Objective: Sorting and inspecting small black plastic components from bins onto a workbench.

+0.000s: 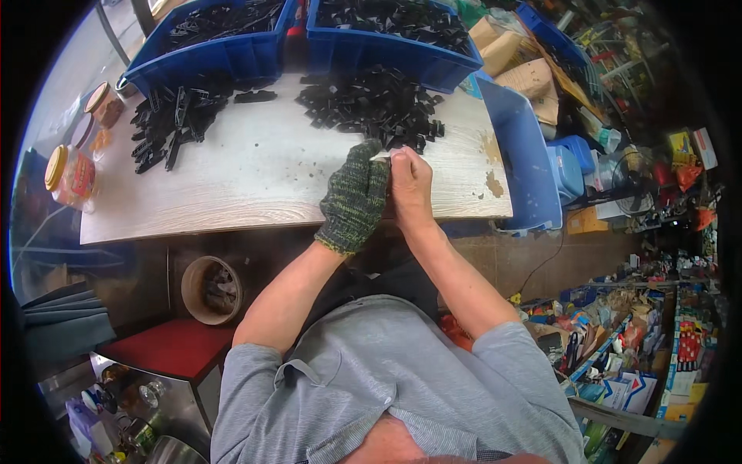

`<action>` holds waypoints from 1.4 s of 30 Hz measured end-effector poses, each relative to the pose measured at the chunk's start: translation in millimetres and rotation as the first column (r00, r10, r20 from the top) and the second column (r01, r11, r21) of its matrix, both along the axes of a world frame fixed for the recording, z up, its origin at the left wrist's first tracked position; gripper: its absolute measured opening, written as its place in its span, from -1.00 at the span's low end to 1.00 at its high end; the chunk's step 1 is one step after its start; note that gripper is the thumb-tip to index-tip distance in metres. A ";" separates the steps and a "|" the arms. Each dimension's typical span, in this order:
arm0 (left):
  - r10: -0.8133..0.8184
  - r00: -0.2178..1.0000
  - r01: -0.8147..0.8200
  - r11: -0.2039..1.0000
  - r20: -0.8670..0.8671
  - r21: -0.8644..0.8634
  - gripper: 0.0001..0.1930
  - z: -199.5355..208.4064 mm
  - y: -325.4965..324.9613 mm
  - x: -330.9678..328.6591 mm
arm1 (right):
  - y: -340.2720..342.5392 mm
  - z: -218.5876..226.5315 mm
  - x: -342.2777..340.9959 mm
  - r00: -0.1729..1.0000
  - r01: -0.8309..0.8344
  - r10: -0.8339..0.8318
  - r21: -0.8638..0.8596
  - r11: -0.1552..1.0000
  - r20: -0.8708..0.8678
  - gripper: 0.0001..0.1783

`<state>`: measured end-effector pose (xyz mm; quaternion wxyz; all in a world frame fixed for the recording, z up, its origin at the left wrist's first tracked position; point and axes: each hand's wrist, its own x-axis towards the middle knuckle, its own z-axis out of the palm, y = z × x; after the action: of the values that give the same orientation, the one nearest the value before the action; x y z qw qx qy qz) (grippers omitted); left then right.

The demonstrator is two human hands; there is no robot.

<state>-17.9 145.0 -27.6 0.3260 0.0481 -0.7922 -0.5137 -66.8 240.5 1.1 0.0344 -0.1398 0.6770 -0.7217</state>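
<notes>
My left hand (pixel 354 199), in a dark green knitted glove, is closed just over the table's front edge. Against it, my bare right hand (pixel 410 184) is closed too, thumb uppermost. A small pale sliver (pixel 380 157) shows between the fingertips; what it belongs to is too hidden to name. Just beyond the hands lies a heap of small black plastic parts (pixel 371 104). Another heap of longer black parts (pixel 174 120) is at the left, with a single black piece (pixel 255 97) beside it.
Two blue crates (pixel 216 62) (pixel 386 54) full of black parts stand at the back of the white table (pixel 232 185). Lidded jars (pixel 71 178) line its left edge. A light blue bin (pixel 525 155) adjoins the right side. Under the table is a round container (pixel 188 290).
</notes>
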 end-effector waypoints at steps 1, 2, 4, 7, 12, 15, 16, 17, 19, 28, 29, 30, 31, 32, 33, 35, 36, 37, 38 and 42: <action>-0.009 1.000 0.009 1.000 0.000 0.020 -0.69 -0.4 -0.8 0.4 | 1.4 -0.2 0.4 1.000 -0.025 0.025 0.011 1.000 0.016 -0.67; -0.017 1.000 0.017 0.999 0.001 0.039 -0.70 -1.0 -1.8 0.7 | 2.6 -0.3 0.8 0.998 -0.050 0.049 0.022 0.999 0.032 -0.69; -0.027 1.000 0.027 0.998 -0.002 0.058 -0.70 -3.0 -5.3 0.1 | 1.1 2.1 2.6 0.996 -0.074 0.072 0.031 0.997 0.045 -0.70; -0.126 0.991 0.104 0.940 0.048 0.323 -0.72 -6.2 -8.3 -0.4 | -0.9 4.5 6.5 0.996 -0.016 0.019 -0.043 0.999 0.087 -0.71; -0.245 0.969 0.219 0.891 0.014 0.397 -0.72 -6.7 -12.9 0.9 | 12.2 -2.3 -2.6 0.993 -0.025 0.028 -0.029 0.999 0.118 -0.73; -0.173 0.984 0.174 0.914 -0.034 0.367 -0.71 -19.2 -13.1 1.2 | 17.7 7.2 -6.1 0.961 0.122 -0.102 -0.062 0.991 0.259 -0.69; -0.186 0.982 0.188 0.910 -0.041 0.369 -0.71 -15.9 -10.9 0.0 | 29.3 8.9 -17.9 0.961 0.134 -0.115 -0.059 0.989 0.252 -0.69; -0.202 0.979 0.194 0.902 -0.020 0.386 -0.71 -12.8 -9.0 -0.1 | 45.4 11.3 -36.4 0.921 0.270 -0.206 -0.160 0.949 0.330 -0.68; -0.217 0.976 0.184 0.890 0.033 0.418 -0.71 -8.5 -9.9 3.8 | 69.2 28.8 -57.4 0.834 0.482 -0.373 -0.209 0.851 0.407 -0.65; -0.227 0.974 0.215 0.906 -0.009 0.364 -0.70 -3.7 -7.6 6.4 | 86.1 26.0 -75.0 0.803 0.307 -0.391 0.249 0.919 0.451 -0.51; -0.224 0.975 0.211 0.908 -0.007 0.363 -0.71 -3.4 -7.3 6.6 | 79.8 25.5 -75.0 0.802 0.308 -0.391 0.248 0.919 0.451 -0.51; -0.221 0.975 0.208 0.909 -0.006 0.361 -0.73 -3.0 -6.9 6.5 | 74.0 25.3 -76.0 0.825 0.248 -0.369 0.314 0.917 0.427 -0.54; -0.217 0.976 0.204 0.911 -0.004 0.359 -0.74 -2.8 -6.8 6.3 | 68.9 26.1 -76.8 0.847 0.187 -0.344 0.378 0.906 0.406 -0.57; -0.217 0.976 0.204 0.911 -0.003 0.357 -0.74 -2.4 -6.1 5.1 | 66.0 27.2 -77.5 0.867 0.127 -0.316 0.442 0.888 0.386 -0.61; -0.182 0.982 0.186 0.939 -0.042 0.290 -0.74 -1.7 -5.6 4.4 | 63.9 26.3 -78.8 0.868 0.120 -0.309 0.440 0.890 0.388 -0.61; -0.118 0.985 0.136 0.979 -0.126 0.151 -0.75 0.7 -3.2 3.2 | 59.9 24.8 -81.0 0.905 0.060 -0.269 0.527 0.848 0.330 -0.68; -0.108 0.987 0.125 0.981 -0.123 0.148 -0.75 2.5 -2.5 3.8 | 56.2 23.5 -81.7 0.922 0.030 -0.243 0.569 0.822 0.303 -0.71; -0.118 0.991 0.124 0.984 -0.058 0.128 -0.74 4.7 -0.8 4.0 | 53.8 23.0 -81.9 0.923 0.019 -0.231 0.565 0.825 0.306 -0.71; -0.125 0.992 0.124 0.986 0.007 0.109 -0.73 7.4 1.0 4.0 | 53.2 23.3 -81.7 0.927 0.022 -0.235 0.583 0.812 0.292 -0.73; -0.056 0.996 0.062 0.992 0.065 -0.106 -0.67 2.4 -0.6 -5.3 | 54.4 22.9 -75.0 0.940 0.007 -0.191 0.545 0.839 0.281 -0.79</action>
<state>-23.2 144.3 -25.2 0.2882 0.0227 -0.8296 -0.4778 -141.8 294.9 24.0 0.1451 0.0316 0.8427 -0.5174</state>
